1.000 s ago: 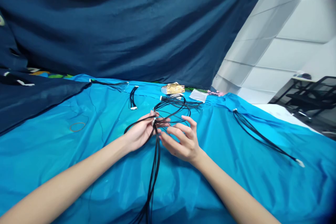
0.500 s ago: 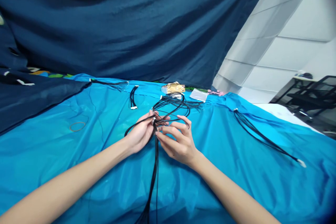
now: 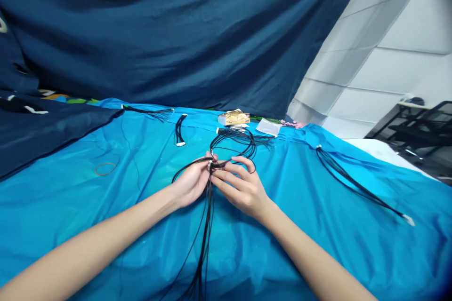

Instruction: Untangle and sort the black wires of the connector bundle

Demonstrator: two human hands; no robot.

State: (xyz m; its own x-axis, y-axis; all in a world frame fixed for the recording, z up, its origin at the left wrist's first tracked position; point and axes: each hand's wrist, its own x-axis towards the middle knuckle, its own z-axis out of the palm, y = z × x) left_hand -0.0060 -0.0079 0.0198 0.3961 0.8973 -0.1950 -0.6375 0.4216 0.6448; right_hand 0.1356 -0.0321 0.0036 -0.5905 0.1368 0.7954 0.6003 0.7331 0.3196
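Observation:
Near the middle of the view, my left hand (image 3: 193, 181) is closed on a bundle of thin black wires (image 3: 204, 240) with a small white connector (image 3: 211, 163) at its fingertips. My right hand (image 3: 243, 187) meets it from the right, its fingers bent and pinching the wires beside the connector. Part of the bundle loops up and to the right behind my fingers, and the rest hangs down to the bottom edge. The fingertips partly hide the connector.
On the blue cloth (image 3: 141, 225) lie a short black harness (image 3: 180, 130), another at the back left (image 3: 146, 112), a long one at the right (image 3: 360, 187), a rubber band (image 3: 105, 169), a gold packet (image 3: 235, 117) and a clear bag (image 3: 268, 127).
Both hands have shifted slightly to the right and closer together. The hanging wires have spread out more, and the loop above my fingers has changed shape.

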